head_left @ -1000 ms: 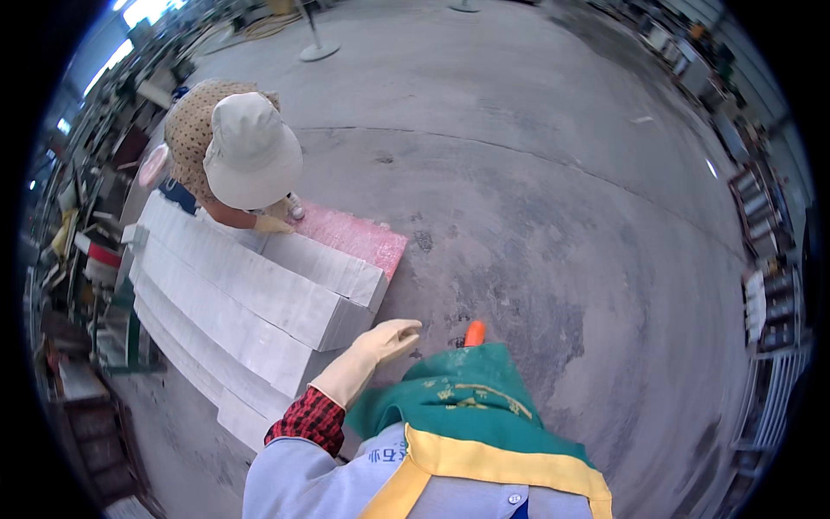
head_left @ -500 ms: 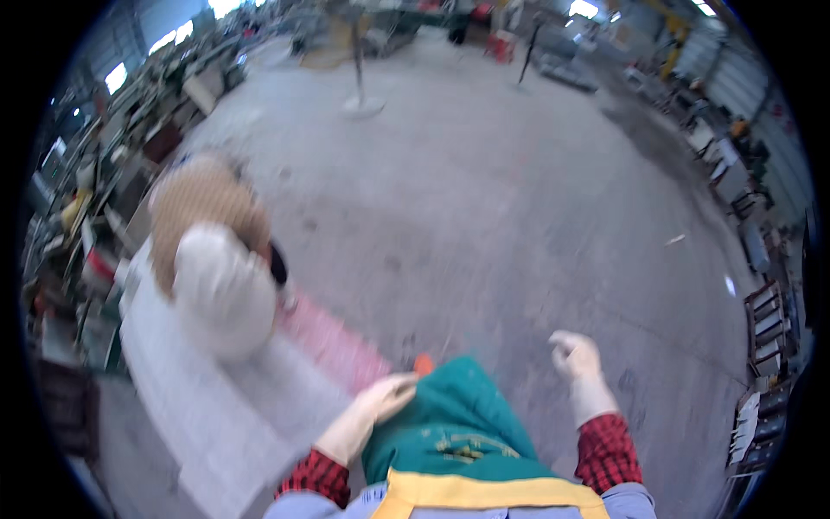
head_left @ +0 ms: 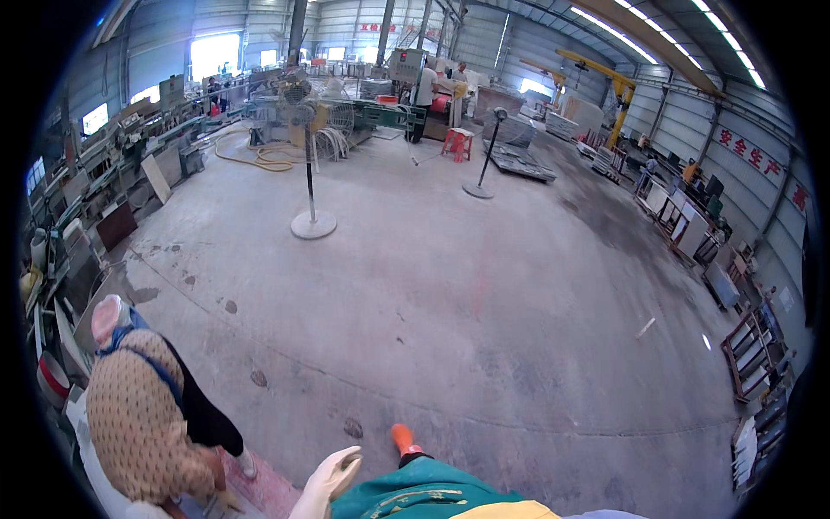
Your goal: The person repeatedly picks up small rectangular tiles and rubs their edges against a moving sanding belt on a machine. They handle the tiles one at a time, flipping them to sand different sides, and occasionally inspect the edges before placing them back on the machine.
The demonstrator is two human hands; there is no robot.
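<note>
My left hand [head_left: 328, 480], in a pale glove, hangs at the bottom edge with loose fingers and nothing in it, beside my green apron [head_left: 424, 495]. My orange boot tip [head_left: 402, 438] shows just above the apron. My right hand is out of the picture. To the left a co-worker [head_left: 143, 415] in a patterned top bends low over a pink stone slab [head_left: 270, 490] on the floor, a hand down at its edge. My left hand is close to that slab but apart from it.
A wide grey concrete floor [head_left: 484, 329] stretches ahead. A stand fan on a round base [head_left: 312, 223] and a second post [head_left: 478, 189] stand farther off. Benches and machines line the left wall; racks of panels [head_left: 752, 355] line the right. People work at the far end.
The view has swung up from the slabs on the floor to the whole hall. The white slabs have left the picture. My right hand, raised half a second ago, is no longer visible.
</note>
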